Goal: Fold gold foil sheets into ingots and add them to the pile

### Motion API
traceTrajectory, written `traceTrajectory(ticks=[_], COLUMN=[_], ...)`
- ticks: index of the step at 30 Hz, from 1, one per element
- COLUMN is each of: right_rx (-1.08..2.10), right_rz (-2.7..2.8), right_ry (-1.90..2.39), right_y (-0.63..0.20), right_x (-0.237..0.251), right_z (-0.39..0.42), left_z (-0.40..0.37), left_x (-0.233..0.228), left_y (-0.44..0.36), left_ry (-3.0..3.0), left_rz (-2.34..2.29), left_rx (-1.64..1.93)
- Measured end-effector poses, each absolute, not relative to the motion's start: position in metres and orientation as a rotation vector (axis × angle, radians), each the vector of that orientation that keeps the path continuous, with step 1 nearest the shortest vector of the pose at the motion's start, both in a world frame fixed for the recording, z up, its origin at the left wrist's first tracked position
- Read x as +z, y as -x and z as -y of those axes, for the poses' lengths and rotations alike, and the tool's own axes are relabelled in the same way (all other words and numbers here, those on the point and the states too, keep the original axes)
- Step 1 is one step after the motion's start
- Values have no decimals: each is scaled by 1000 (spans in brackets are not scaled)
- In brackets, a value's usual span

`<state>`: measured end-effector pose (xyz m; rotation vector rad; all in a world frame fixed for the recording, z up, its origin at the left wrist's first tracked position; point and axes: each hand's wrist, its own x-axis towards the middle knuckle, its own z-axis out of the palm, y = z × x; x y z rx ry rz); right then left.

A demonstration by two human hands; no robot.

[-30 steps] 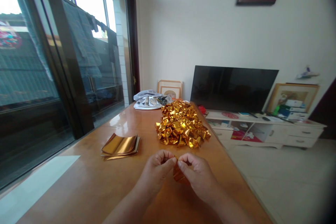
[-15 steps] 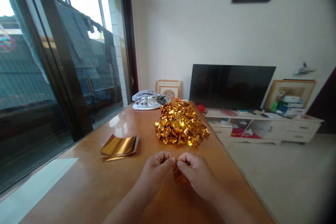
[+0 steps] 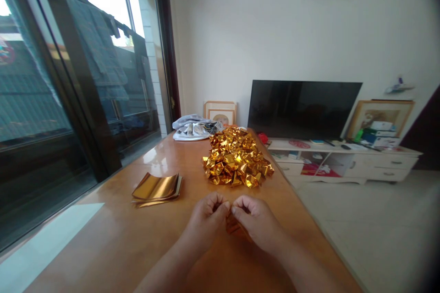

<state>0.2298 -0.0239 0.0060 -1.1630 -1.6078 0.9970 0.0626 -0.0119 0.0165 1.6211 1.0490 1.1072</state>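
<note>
gold foil piece point(image 3: 234, 230) sits pinched between left hand point(image 3: 206, 220) and right hand point(image 3: 256, 222), both clamped on it just above the desk point(image 3: 113, 242), near the folded foil heap point(image 3: 237, 158).

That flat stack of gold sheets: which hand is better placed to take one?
Probably the left hand: the gold sheets lie on its side of the table. Both hands now pinch the gold piece; the right hand would cross over.
</note>
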Motion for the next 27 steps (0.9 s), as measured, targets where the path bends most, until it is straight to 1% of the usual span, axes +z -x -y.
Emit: traceTrajectory(ticks=[3,9,18,23,27], right_rx=[1009,968,814,838,790], right_rz=[1581,1537,1586,1587,1594], right_ry=[1157,1150,1174,1154,1174], right_y=[-232,-233,-228,-225,-223], right_x=[9,13,10,8,4], right_z=[24,25,28,28,30], left_z=[8,7,6,4,8], left_x=[14,13,4,1,6], left_y=[-60,-57,-61,-60,-60], left_ry=[-1577,-1559,-1696,-1661,-1674], left_rz=[-1017,-1057,-1159,-1138,-1163], left_rx=[1135,1322,1327,1323,1379])
